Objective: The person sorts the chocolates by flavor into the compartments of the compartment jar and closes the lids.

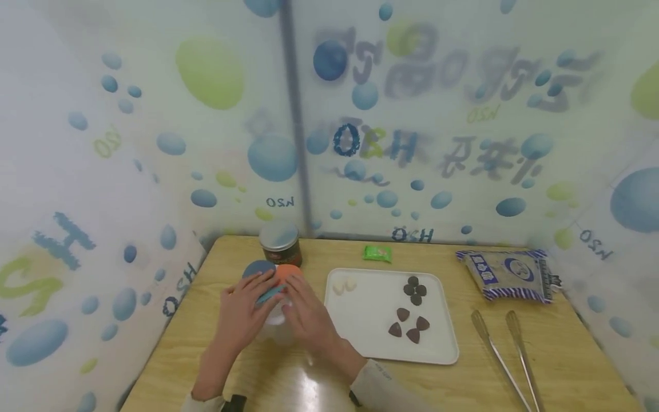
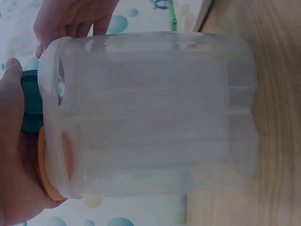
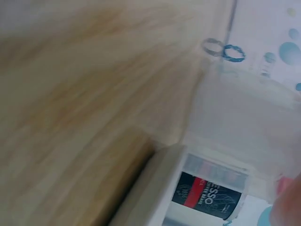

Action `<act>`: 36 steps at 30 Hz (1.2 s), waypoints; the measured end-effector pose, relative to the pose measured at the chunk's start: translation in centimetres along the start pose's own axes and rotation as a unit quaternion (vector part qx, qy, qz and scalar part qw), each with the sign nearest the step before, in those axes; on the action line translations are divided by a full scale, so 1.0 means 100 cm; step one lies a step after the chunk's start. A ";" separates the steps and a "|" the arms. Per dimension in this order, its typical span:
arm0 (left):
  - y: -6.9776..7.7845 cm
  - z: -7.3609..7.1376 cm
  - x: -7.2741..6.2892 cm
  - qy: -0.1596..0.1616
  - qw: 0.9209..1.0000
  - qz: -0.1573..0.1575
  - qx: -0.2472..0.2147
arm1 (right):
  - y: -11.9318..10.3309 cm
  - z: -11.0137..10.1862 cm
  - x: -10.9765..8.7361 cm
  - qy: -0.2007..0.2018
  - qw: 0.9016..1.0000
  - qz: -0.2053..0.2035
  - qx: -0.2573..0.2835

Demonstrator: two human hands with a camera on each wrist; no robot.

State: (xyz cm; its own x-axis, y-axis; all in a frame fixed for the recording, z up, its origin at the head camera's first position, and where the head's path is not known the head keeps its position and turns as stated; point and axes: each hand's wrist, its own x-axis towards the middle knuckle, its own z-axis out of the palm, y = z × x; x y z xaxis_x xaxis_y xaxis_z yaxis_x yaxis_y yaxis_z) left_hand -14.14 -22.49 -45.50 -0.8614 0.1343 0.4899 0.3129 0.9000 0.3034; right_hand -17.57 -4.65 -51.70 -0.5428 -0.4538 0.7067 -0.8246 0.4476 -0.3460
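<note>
A translucent ribbed plastic container (image 2: 155,113) stands upright on the wooden table, with round coloured lids at its top. My left hand (image 1: 239,312) lies over the top from the left, thumb and fingers about the light-blue lid (image 1: 270,293), which looks teal in the left wrist view. Beyond these fingers shows a dark-blue lid (image 1: 259,266). From the right, my right hand (image 1: 309,315) reaches over with extended fingers touching the orange lid (image 1: 289,271). Round openings show in the container's top in the left wrist view. Hands hide much of the lids.
Behind the container stands a coffee can (image 1: 280,243). A white tray (image 1: 360,326) with pale, black and brown pieces lies to the right. Farther right are metal tongs (image 1: 507,355) and a packaged bag (image 1: 509,274). A green packet (image 1: 377,253) lies behind the tray.
</note>
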 end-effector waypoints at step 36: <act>-0.020 -0.001 0.045 -0.140 0.957 -0.040 -0.252 | -0.020 -0.036 -0.022 -0.053 0.993 0.096 0.035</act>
State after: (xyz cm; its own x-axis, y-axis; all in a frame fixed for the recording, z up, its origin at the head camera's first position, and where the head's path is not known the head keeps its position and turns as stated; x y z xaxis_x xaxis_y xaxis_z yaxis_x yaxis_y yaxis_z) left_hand -18.62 -23.74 -43.86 -0.9420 0.2418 0.2326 0.3338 0.6073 0.7209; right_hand -14.13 -1.78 -50.28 -0.7025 -0.4455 0.5549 -0.7106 0.4808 -0.5136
